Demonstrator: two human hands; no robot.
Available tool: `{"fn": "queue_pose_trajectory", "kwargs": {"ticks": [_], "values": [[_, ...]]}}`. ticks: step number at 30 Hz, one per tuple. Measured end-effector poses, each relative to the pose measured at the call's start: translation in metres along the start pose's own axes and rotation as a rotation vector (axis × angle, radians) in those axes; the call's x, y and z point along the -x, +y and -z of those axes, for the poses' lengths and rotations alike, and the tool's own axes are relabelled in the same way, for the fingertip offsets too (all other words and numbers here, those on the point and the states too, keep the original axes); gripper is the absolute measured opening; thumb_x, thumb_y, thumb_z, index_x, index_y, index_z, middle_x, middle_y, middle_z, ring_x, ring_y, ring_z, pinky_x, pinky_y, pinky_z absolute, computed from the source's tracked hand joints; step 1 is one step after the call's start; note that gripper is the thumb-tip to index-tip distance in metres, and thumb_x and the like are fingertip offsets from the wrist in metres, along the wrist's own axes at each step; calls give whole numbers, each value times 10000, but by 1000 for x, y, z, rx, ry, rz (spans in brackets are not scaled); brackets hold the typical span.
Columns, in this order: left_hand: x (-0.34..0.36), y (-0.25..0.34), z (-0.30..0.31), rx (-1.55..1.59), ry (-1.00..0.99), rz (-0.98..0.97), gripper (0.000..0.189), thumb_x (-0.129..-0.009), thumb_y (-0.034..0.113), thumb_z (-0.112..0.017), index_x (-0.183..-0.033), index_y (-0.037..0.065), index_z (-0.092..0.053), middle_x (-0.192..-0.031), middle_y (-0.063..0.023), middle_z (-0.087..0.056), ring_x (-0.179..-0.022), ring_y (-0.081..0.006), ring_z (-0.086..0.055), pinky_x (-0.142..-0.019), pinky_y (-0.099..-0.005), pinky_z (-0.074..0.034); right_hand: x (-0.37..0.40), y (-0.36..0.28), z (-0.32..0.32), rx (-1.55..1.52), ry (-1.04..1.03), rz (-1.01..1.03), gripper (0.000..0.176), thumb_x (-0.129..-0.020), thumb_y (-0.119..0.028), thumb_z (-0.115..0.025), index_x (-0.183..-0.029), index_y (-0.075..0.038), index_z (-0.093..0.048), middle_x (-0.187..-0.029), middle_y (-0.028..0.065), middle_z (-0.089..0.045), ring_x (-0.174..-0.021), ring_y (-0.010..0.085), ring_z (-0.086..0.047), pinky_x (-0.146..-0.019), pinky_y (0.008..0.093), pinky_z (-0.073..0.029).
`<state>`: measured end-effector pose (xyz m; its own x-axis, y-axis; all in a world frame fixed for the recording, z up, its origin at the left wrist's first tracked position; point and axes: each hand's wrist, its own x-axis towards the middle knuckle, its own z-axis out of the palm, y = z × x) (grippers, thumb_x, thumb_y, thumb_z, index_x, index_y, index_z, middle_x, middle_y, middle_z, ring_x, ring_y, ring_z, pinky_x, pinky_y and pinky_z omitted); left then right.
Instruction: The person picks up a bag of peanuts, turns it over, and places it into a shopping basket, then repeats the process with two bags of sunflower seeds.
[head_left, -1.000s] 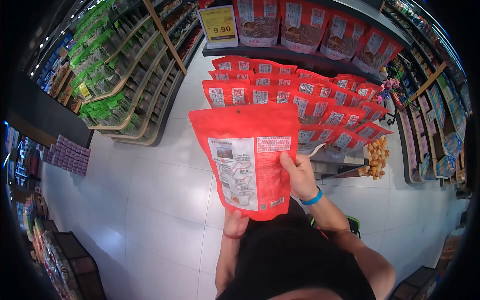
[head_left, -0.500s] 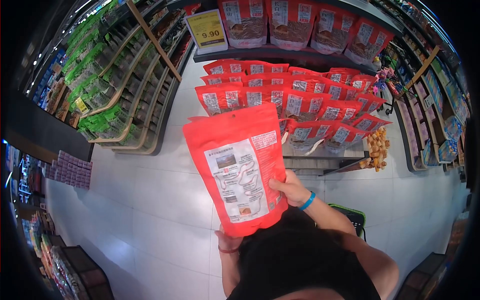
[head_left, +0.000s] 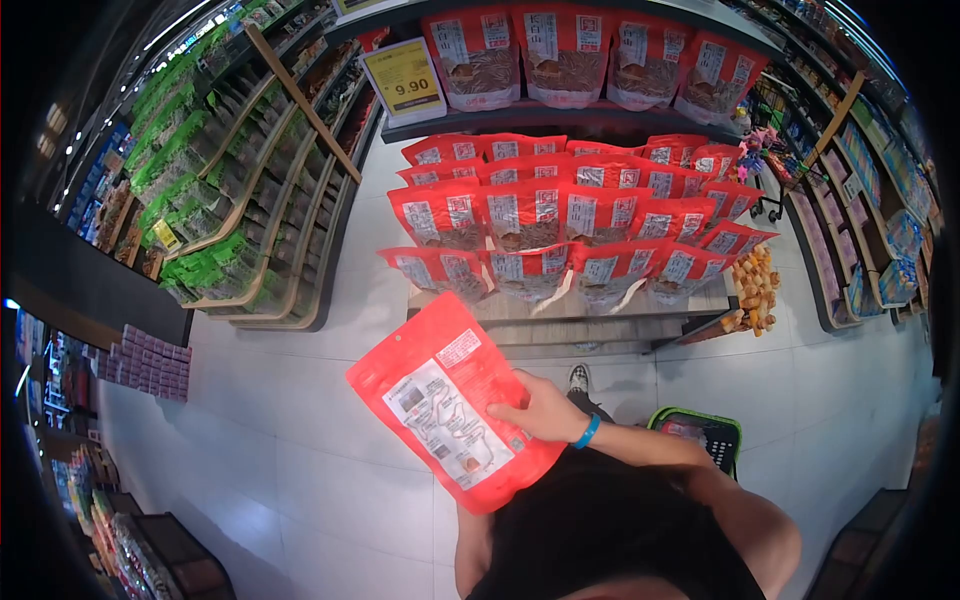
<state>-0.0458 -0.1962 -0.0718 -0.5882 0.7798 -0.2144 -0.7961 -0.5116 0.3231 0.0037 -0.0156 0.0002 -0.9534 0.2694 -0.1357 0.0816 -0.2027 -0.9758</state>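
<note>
In the right hand (head_left: 541,412) tilts a red pouch (head_left: 432,392).

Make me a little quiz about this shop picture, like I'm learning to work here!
1. True or false: the pouch in the right hand is green.
2. Which number is on the yellow price sign? A) 9.90 B) 5.50 C) 1.20
3. Fill the gap: the basket on the floor has a ____ rim.

Key: 1 false, it is red. 2 A. 3 green.
</note>
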Motion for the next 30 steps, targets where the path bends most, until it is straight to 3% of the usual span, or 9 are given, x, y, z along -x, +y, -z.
{"fn": "queue_pose_trajectory", "kwargs": {"ticks": [3,5,12,15,18,22,25,29,30], "values": [[0,1,2,3,0,5,710,-1002,550,-329,-1477,25,-270,-1454,-159,-407,-1310,-306,-443,-1077,-464,-387,8,-5,-4,350,125,-86,529,-878,-217,-704,-1300,21,-490,-1172,153,-643,-1039,211,-631,-892,333,-502],[-1,3,4,6,-6,10,712,-1001,553,-329,-1479,29,-267,-1455,-159,-405,-1313,-306,-439,-1077,-466,-386,9,4,-4,586,285,240,656,-854,-293,-708,-1348,24,-416,-1276,244,-539,-1163,382,-539,-968,419,-449],[-3,12,-2,-24,-33,-25,717,-998,563,-329,-1487,43,-256,-1459,-158,-400,-1324,-304,-427,-1080,-472,-382,17,-17,-7,727,95,430,727,-869,-295,-685,-1420,22,-333,-1382,264,-432,-1294,399,-410,-1060,445,-369],[1,1,-20,-235,34,-122,720,-997,568,-329,-1490,49,-252,-1461,-158,-398,-1329,-304,-421,-1081,-475,-381,15,-8,-17,528,-72,271,718,-922,-277,-630,-1473,10,-271,-1430,228,-412,-1325,327,-409,-1093,398,-345],[0,-6,-54,-684,83,-275,620,-1041,379,-325,-1509,9,-161,-1512,-177,-258,-1386,-298,-299,-1124,-400,-289,10,5,-8,-44,-241,83,589,-1031,-243,-452,-1519,-22,-206,-1477,123,-376,-1339,167,-370,-1103,306,-312],[11,-5,-67,-1371,-15,-387,604,-1014,185,-409,-1525,18,-134,-1521,-167,-200,-1363,-271,-301,-1095,-384,-300,6,24,7,-398,-224,-85,620,-1033,-422,-376,-1497,-26,-268,-1477,121,-392,-1336,212,-413,-1120,356,-330],[9,-6,-65,-1339,-14,-293,674,-982,136,-505,-1516,-1,-117,-1504,-214,-203,-1383,-336,-239,-1109,-405,-268,8,38,19,-628,-258,-297,549,-1053,-377,-327,-1500,-62,-277,-1451,120,-430,-1296,219,-467,-1084,348,-388],[9,8,-50,-1240,-42,-231,498,-981,128,-520,-1423,-26,-349,-1469,-186,-294,-1299,-267,-394,-1014,-360,-390,3,88,32,-1132,-325,-453,573,-1032,-472,-317,-1403,-47,-418,-1364,132,-528,-1181,237,-579,-1033,387,-457],[9,11,-60,-1177,-13,-295,383,-991,122,-498,-1342,-24,-450,-1392,-158,-423,-1234,-222,-466,-989,-326,-411,6,91,33,-1214,-368,-373,547,-1033,-429,-363,-1396,-25,-426,-1371,134,-526,-1209,231,-564,-1027,379,-465]]}}
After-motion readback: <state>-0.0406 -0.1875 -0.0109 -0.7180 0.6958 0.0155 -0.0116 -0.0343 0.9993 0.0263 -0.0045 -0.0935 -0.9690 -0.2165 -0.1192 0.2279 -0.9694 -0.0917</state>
